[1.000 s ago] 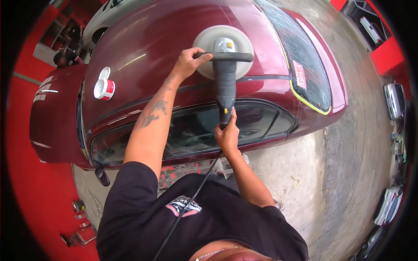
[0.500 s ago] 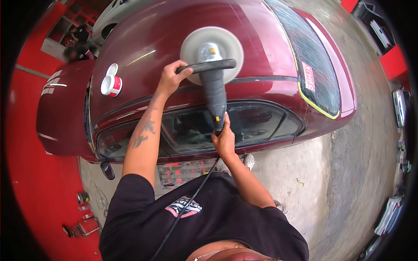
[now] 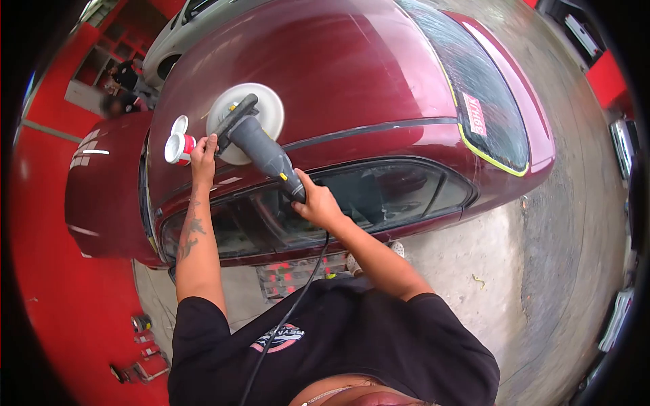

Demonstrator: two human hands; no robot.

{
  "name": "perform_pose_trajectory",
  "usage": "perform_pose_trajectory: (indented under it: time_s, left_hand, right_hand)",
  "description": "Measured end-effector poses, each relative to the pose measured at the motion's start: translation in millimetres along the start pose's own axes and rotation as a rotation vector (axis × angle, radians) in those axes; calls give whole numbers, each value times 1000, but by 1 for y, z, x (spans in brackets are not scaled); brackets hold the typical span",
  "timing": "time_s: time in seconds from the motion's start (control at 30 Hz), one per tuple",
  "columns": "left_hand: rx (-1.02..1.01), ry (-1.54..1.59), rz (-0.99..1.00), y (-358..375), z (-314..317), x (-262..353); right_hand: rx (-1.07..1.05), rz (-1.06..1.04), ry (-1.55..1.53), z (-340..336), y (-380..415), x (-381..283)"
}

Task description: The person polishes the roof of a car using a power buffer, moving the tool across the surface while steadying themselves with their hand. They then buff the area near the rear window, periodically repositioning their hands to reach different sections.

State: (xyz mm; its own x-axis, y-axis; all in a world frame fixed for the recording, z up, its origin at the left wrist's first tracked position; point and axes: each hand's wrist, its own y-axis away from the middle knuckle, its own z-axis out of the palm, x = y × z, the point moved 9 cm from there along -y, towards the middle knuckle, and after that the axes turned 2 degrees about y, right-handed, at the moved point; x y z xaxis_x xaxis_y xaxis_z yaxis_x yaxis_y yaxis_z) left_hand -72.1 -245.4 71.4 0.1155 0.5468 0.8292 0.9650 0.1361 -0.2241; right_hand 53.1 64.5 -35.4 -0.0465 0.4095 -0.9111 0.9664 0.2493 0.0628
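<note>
Both my hands hold a car polisher [image 3: 264,152] over the roof of a dark red car [image 3: 352,61]. My left hand [image 3: 204,157] is closed round the end of its black front handle, and my right hand [image 3: 318,203] grips the rear of the body. The round white pad [image 3: 261,98] lies against the roof, partly hidden by the machine's head. Just left of my left hand stands an open white and red tub [image 3: 180,148] on the roof, with its white lid [image 3: 179,126] beside it. A black cord [image 3: 291,311] runs down from the polisher across my shirt.
Yellow-green tape [image 3: 493,161] edges the rear window, which bears a red and white sign [image 3: 474,115]. A light-coloured car [image 3: 177,37] stands beyond the roof. Two people are at the upper left. A metal step [image 3: 288,277] is on the floor below the doors.
The polisher has moved left along the roof and turned, its head now close to the tub. Both hands moved with it, still gripping.
</note>
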Motion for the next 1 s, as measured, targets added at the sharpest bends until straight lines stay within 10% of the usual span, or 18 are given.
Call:
perform_pose_trajectory:
  time_s: [0.6,1.0]
  left_hand:
    - [-398,-73,273,-56,360,241]
    - [-584,-62,332,-41,464,295]
  right_hand:
    - [570,313,-130,-228,85,125]
    - [711,361,-177,-277,121,159]
